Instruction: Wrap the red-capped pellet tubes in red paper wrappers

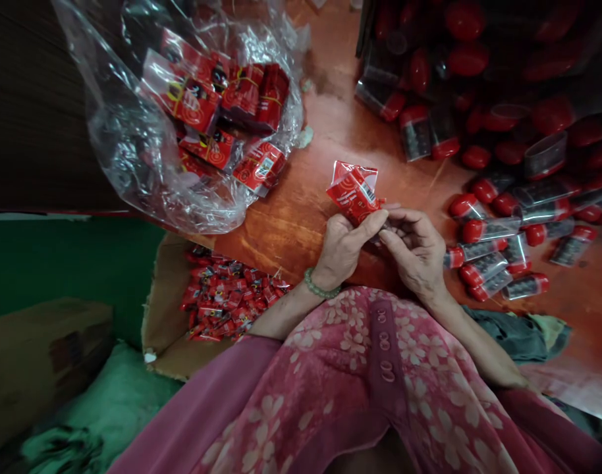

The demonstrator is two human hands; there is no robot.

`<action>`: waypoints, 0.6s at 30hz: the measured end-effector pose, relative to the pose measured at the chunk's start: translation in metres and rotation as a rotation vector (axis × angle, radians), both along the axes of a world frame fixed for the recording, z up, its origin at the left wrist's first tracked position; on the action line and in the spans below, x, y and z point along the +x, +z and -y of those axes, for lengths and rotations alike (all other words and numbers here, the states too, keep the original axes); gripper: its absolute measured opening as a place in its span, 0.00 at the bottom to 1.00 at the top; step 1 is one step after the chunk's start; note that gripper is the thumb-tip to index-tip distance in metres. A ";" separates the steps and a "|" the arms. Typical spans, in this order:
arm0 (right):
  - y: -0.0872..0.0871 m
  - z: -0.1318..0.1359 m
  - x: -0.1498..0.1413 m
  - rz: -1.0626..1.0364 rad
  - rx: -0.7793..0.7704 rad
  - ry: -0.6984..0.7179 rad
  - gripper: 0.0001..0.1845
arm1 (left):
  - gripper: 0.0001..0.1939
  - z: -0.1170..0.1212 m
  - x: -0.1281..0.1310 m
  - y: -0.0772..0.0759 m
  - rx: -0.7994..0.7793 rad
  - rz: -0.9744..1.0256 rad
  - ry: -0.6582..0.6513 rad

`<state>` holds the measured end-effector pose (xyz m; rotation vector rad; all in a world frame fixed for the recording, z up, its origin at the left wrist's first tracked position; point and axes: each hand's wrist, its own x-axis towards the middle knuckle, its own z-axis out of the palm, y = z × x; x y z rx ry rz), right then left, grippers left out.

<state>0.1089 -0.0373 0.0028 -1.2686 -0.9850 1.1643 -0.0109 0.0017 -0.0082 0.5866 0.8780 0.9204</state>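
Observation:
My left hand (341, 251), with a green bead bracelet (321, 284) on the wrist, pinches the lower edge of a red printed packet (354, 193) with a barcode on it. My right hand (415, 254) sits close beside it, fingers curled in at the packet's lower end. A small dark piece seems to lie between my fingers, but it is too hidden to name. Above the packet, its clear plastic top stands crumpled and partly open.
A clear plastic bag (133, 125) holds red packets at the upper left. Red-capped clear tubes (483, 266) lie scattered on the orange-red table (291, 230) at the right. A cardboard box flap (165, 316) holds small red packets (226, 296) at the lower left.

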 end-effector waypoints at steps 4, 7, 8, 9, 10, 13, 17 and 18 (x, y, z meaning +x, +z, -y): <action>-0.001 -0.007 -0.001 0.021 -0.038 -0.005 0.12 | 0.25 -0.005 0.001 0.002 -0.011 0.097 0.100; -0.003 -0.009 -0.004 -0.005 -0.064 -0.027 0.15 | 0.26 -0.004 0.001 0.003 -0.035 0.091 0.099; -0.004 -0.010 -0.004 -0.027 -0.074 -0.032 0.16 | 0.26 -0.003 0.001 0.002 -0.049 0.084 0.082; -0.004 -0.011 -0.005 -0.051 -0.082 -0.034 0.16 | 0.26 -0.001 0.001 0.001 -0.061 0.079 0.066; -0.005 -0.011 -0.006 -0.071 -0.087 -0.038 0.15 | 0.26 0.000 0.001 0.001 -0.067 0.079 0.053; -0.005 -0.013 -0.006 -0.087 -0.089 -0.048 0.15 | 0.25 0.005 0.003 0.000 -0.066 0.089 0.051; -0.007 -0.014 -0.007 -0.045 -0.066 -0.100 0.17 | 0.20 0.008 0.006 0.005 -0.073 0.140 0.060; -0.008 -0.014 -0.007 -0.043 -0.058 -0.115 0.17 | 0.20 0.009 0.007 0.007 -0.078 0.157 0.061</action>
